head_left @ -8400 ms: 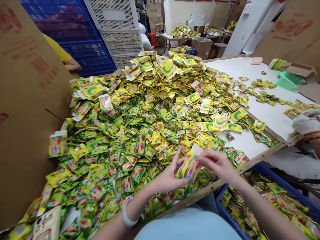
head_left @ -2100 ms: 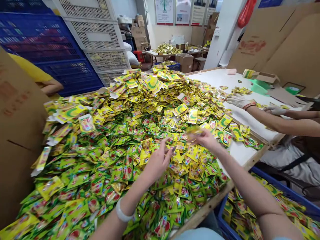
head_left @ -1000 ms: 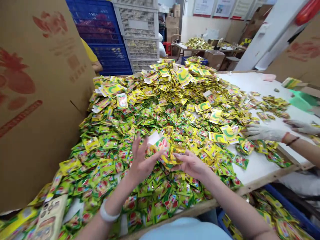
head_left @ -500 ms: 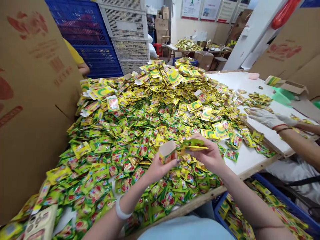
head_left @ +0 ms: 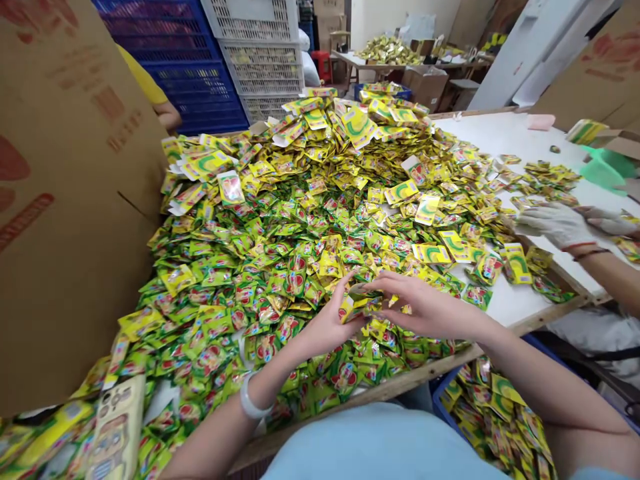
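Note:
In the head view, my left hand [head_left: 330, 325] is closed around a small yellow carton [head_left: 347, 308], fingers and thumb on its sides. My right hand [head_left: 420, 303] comes in from the right, its fingertips and thumb around the carton's near-right end. Much of the carton is hidden by my fingers, and whether packets are inside cannot be seen. Both hands are just above a large heap of green and yellow candy packets [head_left: 220, 267]. Flat and opened yellow cartons [head_left: 359, 127] lie on top of the heap at the back.
A phone in a cream case [head_left: 117, 430] lies at the lower left. Beside my right arm, a blue crate [head_left: 445, 407] holds filled yellow cartons. A large cardboard box [head_left: 75, 267] stands at left. At right, a co-worker's gloved hands [head_left: 557, 223] rest by packets on the white table [head_left: 505, 133].
The green and yellow packets in my right hand no longer show. That hand has moved onto the carton's end, and the carton has tipped flatter in my left hand. The view has shifted slightly.

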Demonstrator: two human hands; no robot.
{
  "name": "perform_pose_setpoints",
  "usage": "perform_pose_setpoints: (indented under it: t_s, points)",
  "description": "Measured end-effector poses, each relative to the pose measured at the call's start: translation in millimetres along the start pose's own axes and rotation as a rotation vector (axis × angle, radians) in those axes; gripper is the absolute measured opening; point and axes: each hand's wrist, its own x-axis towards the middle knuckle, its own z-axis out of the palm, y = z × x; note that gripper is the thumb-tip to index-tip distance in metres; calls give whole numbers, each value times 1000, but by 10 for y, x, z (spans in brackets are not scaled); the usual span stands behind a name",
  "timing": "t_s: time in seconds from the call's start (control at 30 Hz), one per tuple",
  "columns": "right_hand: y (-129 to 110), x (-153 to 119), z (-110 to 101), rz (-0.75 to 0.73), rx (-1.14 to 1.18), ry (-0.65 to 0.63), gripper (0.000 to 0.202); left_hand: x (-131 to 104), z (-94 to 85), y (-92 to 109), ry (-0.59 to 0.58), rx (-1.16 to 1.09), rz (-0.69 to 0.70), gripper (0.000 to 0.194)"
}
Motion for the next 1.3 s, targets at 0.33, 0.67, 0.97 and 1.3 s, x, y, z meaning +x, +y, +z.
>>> perform_pose_setpoints:
  t_s: [0.33, 0.67, 0.97, 1.3]
  points:
    - [111, -305, 387, -66, -239, 108, 25, -60, 153, -56, -173, -72, -112, 108]
    - [865, -555, -345, 56, -205, 534, 11, 367, -223, 85, 46, 589, 247, 60]
    - [1172, 562, 321, -27, -376, 275, 24, 378, -779, -98, 299, 1166, 111, 23]
    - [611, 687, 835, 138, 303, 838, 27, 204, -409, -298, 607, -328, 10, 53]
